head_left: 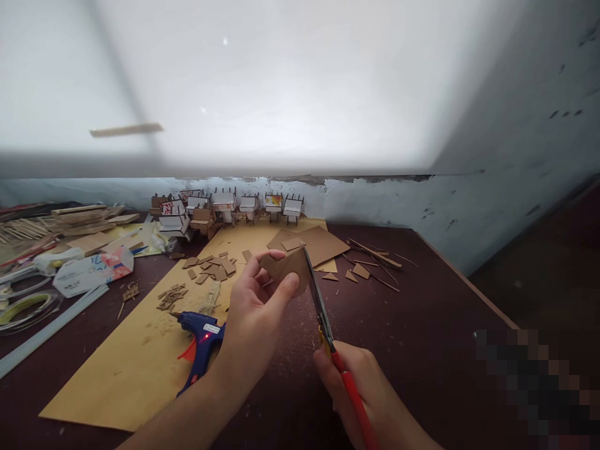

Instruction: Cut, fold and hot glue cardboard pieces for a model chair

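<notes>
My left hand (262, 306) pinches a small piece of brown cardboard (285, 267) between thumb and fingers, above the table. In my right hand (359, 384) is a pair of scissors (319, 303) with red and yellow on the handles. Its blades point up and away, along the right edge of the cardboard piece; whether they bite into it I cannot tell. Beside my left forearm lies a blue glue gun (201, 328) with an orange-red trigger and a lit red light. Past my hands, a larger cardboard sheet (321, 244) rests on the table.
Small cut cardboard pieces (220, 267) lie on a yellow board (107, 375). Several miniature cardboard chairs (225, 203) stand along the wall. Thin strips and offcuts (375, 253) lie at the right. Wooden sticks (89, 219), tape rolls (28, 309) and glue sticks (60, 325) crowd the left.
</notes>
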Demonstrator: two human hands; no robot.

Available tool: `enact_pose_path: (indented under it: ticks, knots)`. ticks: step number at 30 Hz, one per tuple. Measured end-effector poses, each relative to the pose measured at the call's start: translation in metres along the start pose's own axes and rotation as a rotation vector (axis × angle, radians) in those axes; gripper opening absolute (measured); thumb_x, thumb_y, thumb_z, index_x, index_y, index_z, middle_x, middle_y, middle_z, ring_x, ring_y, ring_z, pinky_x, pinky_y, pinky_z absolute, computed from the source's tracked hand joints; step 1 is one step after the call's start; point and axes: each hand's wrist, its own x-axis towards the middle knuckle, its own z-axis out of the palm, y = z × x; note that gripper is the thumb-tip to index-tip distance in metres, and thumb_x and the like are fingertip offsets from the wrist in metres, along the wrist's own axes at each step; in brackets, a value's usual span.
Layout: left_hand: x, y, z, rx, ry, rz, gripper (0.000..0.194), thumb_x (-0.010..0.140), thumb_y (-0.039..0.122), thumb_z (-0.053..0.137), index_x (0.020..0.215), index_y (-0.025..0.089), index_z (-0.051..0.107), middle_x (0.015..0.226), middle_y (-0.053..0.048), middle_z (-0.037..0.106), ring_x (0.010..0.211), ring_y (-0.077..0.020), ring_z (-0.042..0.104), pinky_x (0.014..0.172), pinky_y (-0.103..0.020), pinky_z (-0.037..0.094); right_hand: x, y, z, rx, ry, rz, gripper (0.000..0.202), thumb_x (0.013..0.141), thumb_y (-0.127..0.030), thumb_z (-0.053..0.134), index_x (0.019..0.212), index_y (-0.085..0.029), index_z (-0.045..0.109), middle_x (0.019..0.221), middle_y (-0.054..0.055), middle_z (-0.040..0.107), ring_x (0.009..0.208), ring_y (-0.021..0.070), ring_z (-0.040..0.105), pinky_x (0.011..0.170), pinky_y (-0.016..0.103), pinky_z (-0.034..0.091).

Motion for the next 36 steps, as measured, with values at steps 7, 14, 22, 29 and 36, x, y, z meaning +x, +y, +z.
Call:
enact_pose_path:
  ticks: [7,14,22,29,36]
  knots:
    - [-0.001,0.001,0.0,-0.003,-0.006,0.011,0.035,0.08,0.03,0.079,0.107,0.022,0.058,0.099,-0.003,0.073,0.094,-0.0191,0.071,0.075,-0.025,0.054,-0.001,0.006,0.004,-0.032,0.045,-0.016,0.054,0.101,-0.062,0.037,0.065,-0.023,0.033,0.062,-0.004,0.038,0.058,0.0127,0.033,0.051,0.025,0.025]
    - [-0.001,0.0,-0.002,0.043,-0.009,0.022,0.031,0.084,0.029,0.076,0.108,0.023,0.058,0.087,-0.001,0.073,0.079,-0.0137,0.067,0.07,-0.022,0.05,0.004,0.017,0.014,-0.082,0.14,-0.082,0.052,0.1,-0.057,0.043,0.063,-0.023,0.031,0.061,-0.005,0.037,0.055,0.012,0.031,0.05,0.025,0.024]
    - [0.005,-0.009,-0.006,0.088,0.015,-0.007,0.031,0.083,0.029,0.077,0.108,0.023,0.059,0.085,0.0,0.073,0.078,-0.0126,0.064,0.069,-0.02,0.049,0.019,0.017,-0.029,-0.285,0.209,0.137,0.051,0.093,-0.065,0.05,0.064,-0.023,0.044,0.058,-0.003,0.049,0.054,0.0152,0.042,0.052,0.026,0.029]
    - [0.002,-0.019,-0.002,0.093,-0.126,-0.098,0.028,0.082,0.026,0.077,0.103,0.022,0.059,0.085,0.0,0.072,0.077,-0.0134,0.064,0.068,-0.022,0.048,0.039,0.043,-0.088,-0.731,0.266,0.235,0.01,0.086,-0.032,0.064,0.087,-0.022,0.066,0.083,0.007,0.073,0.072,0.026,0.066,0.058,0.03,0.037]
    - [-0.009,-0.031,0.002,0.122,-0.377,-0.195,0.022,0.085,0.019,0.072,0.097,0.022,0.054,0.087,-0.001,0.067,0.08,-0.0154,0.063,0.073,-0.028,0.047,0.039,0.051,-0.099,-0.71,0.203,0.115,0.02,0.08,-0.021,0.067,0.099,-0.018,0.072,0.101,0.01,0.073,0.088,0.0272,0.069,0.071,0.033,0.048]
